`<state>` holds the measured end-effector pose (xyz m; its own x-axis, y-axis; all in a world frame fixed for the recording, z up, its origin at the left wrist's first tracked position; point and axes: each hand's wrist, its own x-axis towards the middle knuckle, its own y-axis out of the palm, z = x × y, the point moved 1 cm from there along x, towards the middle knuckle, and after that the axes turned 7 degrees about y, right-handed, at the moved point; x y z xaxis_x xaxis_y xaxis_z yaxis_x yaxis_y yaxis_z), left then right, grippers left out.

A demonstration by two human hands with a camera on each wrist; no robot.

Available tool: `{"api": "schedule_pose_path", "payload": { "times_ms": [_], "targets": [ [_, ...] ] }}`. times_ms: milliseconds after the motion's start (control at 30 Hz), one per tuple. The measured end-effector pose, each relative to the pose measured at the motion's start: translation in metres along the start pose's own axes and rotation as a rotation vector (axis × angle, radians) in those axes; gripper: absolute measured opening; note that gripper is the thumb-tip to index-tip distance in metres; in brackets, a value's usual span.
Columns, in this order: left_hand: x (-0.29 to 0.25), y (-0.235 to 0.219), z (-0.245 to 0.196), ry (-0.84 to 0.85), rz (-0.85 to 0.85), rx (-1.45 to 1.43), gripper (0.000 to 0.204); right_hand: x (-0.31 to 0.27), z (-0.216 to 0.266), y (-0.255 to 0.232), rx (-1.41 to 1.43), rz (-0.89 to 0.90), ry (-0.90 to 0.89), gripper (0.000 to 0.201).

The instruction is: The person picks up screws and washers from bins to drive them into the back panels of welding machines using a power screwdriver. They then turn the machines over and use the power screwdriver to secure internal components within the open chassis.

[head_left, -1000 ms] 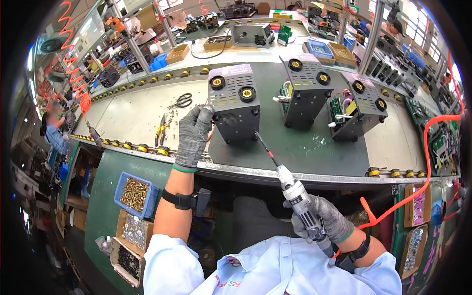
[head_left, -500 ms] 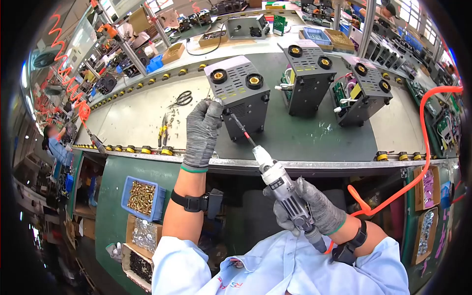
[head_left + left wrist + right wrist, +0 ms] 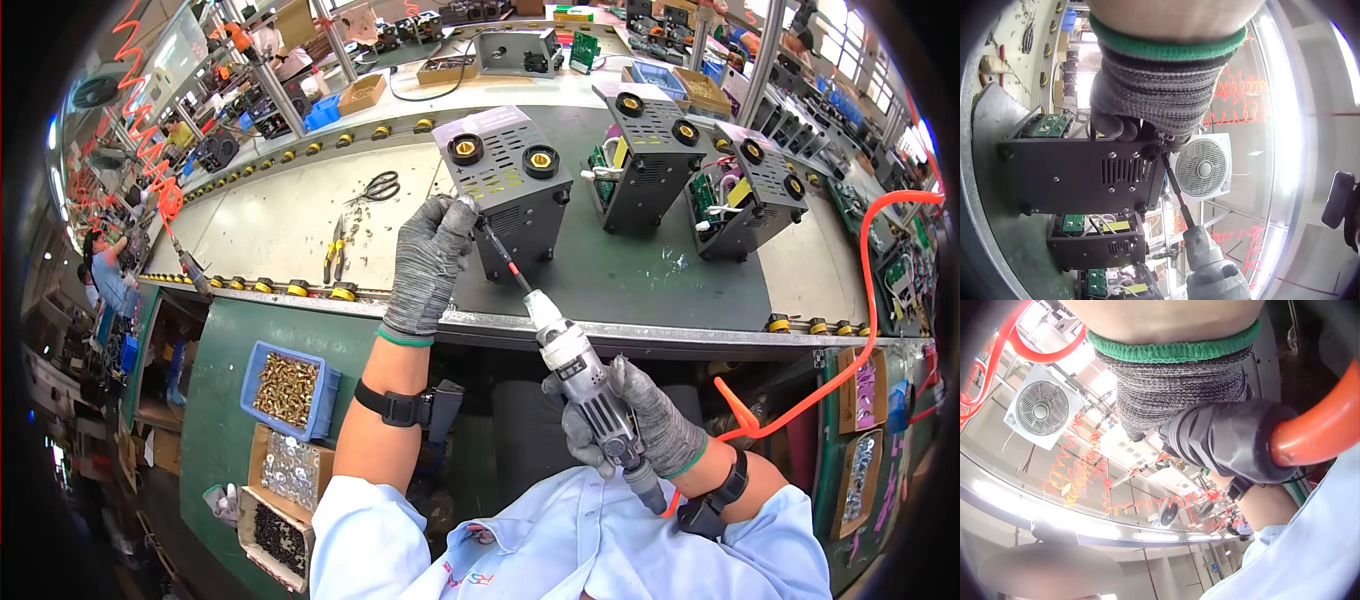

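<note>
My gloved left hand [image 3: 428,265] grips the upper left corner of the nearest dark metal case [image 3: 530,222], its fingers curled at the edge. This case stands upright, two black round sockets with brass centres on top. In my gloved right hand [image 3: 655,425] I hold a grey air screwdriver [image 3: 592,390], slanted up to the left. Its long bit [image 3: 507,257] reaches the case's corner, close under the left fingertips. In the left wrist view the bit [image 3: 1180,199] ends right beside a black foot [image 3: 1149,152] at that corner.
Two similar cases [image 3: 650,180] [image 3: 750,205], with open sides showing circuit boards, stand to the right. Scissors [image 3: 380,186] and yellow-handled pliers [image 3: 334,258] lie left. A blue bin [image 3: 330,395] of brass fasteners sits below. The orange air hose [image 3: 868,300] loops at right.
The right hand has raised the screwdriver, bringing its bit from the case's lower front to the upper left corner beside the left hand. The case has turned slightly; the left hand stays at its corner.
</note>
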<state>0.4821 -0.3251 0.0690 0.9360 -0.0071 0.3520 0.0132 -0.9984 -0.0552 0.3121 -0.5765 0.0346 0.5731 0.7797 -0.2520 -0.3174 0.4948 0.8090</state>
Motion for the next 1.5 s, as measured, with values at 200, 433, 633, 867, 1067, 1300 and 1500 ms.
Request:
{"api": "schedule_pose_path", "payload": {
  "times_ms": [200,433,633,867,1067,1300,1500],
  "targets": [
    [-0.001,0.001,-0.005,-0.016,0.001,0.003,0.036,0.001,0.003,0.002,0.005,-0.007,-0.006,0.080],
    [-0.001,0.000,-0.002,-0.019,0.007,-0.018,0.037,0.004,0.003,0.009,0.012,-0.010,-0.016,0.079],
    [-0.002,0.000,0.002,0.011,0.019,-0.063,0.041,0.005,-0.005,0.028,-0.216,-0.223,-0.091,0.078],
    [-0.002,0.003,0.006,0.038,-0.014,-0.050,0.036,0.009,-0.007,0.042,-0.011,-0.152,-0.033,0.071],
    [-0.002,0.005,0.007,0.095,-0.026,-0.113,0.036,0.006,-0.005,0.053,-0.006,-0.126,-0.084,0.071],
    [-0.004,0.003,0.003,0.023,-0.026,-0.044,0.044,0.012,-0.007,0.054,0.087,-0.063,-0.078,0.073],
    [0.005,-0.001,0.042,0.496,0.050,0.370,0.016,0.012,-0.004,0.054,0.268,0.056,-0.007,0.080]
  ]
}}
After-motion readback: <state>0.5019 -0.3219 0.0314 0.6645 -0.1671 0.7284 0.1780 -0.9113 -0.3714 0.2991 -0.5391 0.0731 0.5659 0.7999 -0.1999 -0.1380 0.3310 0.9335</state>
